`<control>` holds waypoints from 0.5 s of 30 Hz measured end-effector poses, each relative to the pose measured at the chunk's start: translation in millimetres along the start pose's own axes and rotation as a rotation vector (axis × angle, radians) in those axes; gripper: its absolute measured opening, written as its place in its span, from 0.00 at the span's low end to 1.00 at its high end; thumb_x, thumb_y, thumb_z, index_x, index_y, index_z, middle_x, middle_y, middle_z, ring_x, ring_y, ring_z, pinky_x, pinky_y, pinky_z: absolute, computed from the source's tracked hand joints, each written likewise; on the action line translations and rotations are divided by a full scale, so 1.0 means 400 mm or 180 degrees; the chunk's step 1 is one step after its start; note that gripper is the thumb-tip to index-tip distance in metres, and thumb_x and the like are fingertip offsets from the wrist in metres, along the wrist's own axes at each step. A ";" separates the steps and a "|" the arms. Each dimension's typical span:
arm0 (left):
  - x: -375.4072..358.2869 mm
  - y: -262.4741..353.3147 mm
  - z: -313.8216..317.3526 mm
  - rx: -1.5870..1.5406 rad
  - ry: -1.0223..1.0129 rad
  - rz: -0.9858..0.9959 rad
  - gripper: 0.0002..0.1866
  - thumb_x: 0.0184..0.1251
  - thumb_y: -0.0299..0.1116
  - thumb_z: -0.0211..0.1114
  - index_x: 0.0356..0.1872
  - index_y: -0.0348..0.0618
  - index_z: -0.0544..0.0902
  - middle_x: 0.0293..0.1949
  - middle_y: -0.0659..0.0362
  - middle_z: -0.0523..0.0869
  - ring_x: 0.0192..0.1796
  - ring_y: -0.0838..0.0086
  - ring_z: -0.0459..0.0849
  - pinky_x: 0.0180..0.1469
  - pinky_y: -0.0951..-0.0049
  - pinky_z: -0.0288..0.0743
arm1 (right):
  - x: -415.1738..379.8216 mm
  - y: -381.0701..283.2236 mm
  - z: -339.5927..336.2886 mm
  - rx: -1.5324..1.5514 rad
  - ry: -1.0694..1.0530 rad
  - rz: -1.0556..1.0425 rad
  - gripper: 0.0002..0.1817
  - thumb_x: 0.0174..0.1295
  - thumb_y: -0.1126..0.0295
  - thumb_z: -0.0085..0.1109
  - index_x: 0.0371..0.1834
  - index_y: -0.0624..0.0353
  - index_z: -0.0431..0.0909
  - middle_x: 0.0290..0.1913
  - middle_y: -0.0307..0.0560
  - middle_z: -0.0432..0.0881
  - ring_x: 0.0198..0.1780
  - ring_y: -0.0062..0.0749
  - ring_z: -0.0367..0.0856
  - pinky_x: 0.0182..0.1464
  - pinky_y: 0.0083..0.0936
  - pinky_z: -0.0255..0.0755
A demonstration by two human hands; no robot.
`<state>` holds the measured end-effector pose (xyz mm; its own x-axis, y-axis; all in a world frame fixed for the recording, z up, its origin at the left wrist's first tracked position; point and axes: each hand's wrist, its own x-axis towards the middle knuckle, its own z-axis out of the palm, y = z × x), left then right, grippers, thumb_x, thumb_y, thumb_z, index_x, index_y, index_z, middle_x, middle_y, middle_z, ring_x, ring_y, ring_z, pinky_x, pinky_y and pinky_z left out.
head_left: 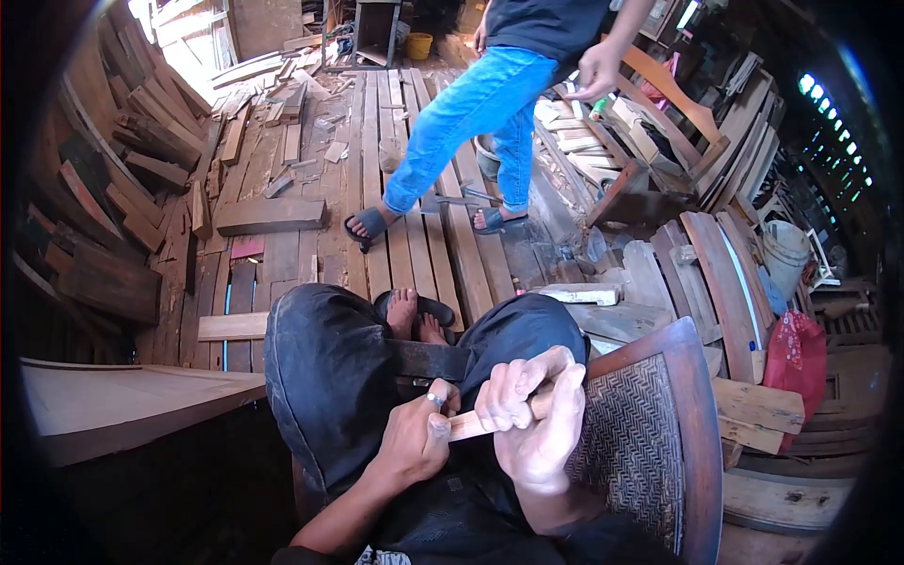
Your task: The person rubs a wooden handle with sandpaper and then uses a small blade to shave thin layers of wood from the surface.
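A short, pale wooden stick (468, 427) spans the gap between my two hands, above my lap. My left hand (412, 438) is closed around its left end, with a ring on one finger. My right hand (535, 419) is brightly lit and curls its fingers around the other end, hiding most of that part. Just beyond my hands, a dark wooden piece (428, 360) lies between my knees.
Beside my right arm is a chair with a woven panel (633, 443) and wooden frame. A person in blue jeans (471, 113) stands ahead on the plank floor (273, 259). A thick wood block (271, 216) lies left; stacked boards (725, 273) and a red bag (796, 363) are right.
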<state>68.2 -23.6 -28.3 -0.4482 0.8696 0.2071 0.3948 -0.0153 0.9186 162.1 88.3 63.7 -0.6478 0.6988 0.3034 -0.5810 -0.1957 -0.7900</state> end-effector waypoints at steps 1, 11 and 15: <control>0.003 0.001 0.003 0.0007 0.0103 -0.0014 0.35 0.89 0.62 0.31 0.46 0.39 0.75 0.32 0.43 0.83 0.36 0.39 0.86 0.41 0.49 0.78 | -0.002 0.010 0.009 -0.0009 0.0067 -0.0026 0.30 0.87 0.39 0.33 0.42 0.55 0.69 0.22 0.35 0.65 0.22 0.24 0.63 0.28 0.26 0.65; -0.017 0.028 -0.002 -0.0573 -0.0648 -0.0163 0.33 0.90 0.54 0.35 0.41 0.33 0.76 0.25 0.40 0.78 0.31 0.34 0.79 0.37 0.45 0.72 | 0.041 0.008 -0.050 0.1316 -0.0896 0.0901 0.41 0.80 0.25 0.28 0.36 0.57 0.66 0.18 0.36 0.66 0.18 0.24 0.60 0.23 0.27 0.58; -0.022 0.034 0.003 -0.0957 -0.0828 -0.0230 0.35 0.90 0.56 0.33 0.40 0.32 0.76 0.24 0.41 0.77 0.28 0.39 0.78 0.36 0.48 0.72 | 0.057 0.011 -0.062 0.1765 -0.1515 0.1027 0.38 0.82 0.30 0.31 0.40 0.57 0.69 0.19 0.35 0.63 0.19 0.21 0.58 0.24 0.24 0.57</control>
<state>78.5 -30.8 -18.2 -0.2329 0.9691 0.0817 0.1002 -0.0597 0.9932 157.3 120.6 54.0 -0.8940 0.2049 0.3985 -0.4082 -0.7393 -0.5355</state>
